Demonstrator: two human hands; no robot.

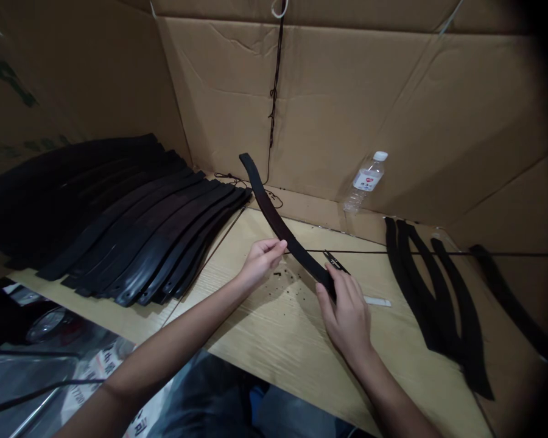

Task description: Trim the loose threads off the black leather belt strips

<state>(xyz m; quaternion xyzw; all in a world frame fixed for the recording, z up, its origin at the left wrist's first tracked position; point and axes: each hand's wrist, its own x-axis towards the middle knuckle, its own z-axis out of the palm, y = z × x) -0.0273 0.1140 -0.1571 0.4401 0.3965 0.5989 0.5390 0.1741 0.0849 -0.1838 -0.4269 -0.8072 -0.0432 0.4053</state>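
Note:
A long, curved black strip with a brownish middle section slants above the wooden table. My right hand is closed around its lower end. At the strip's left edge, near the middle, my left hand is closed in a pinch, thumb and forefinger together. Beneath my right hand a slim dark tool shows its tip, and a flat pale piece sticks out on the other side. Whether these two belong together is hidden by the hand. A thin dark cord runs from the right to behind the strip.
Many similar black strips lie overlapped on the left. Several more strips lie at the right. A clear plastic bottle stands by the cardboard wall. Dark crumbs dot the tabletop, and tangled cord hangs at the back.

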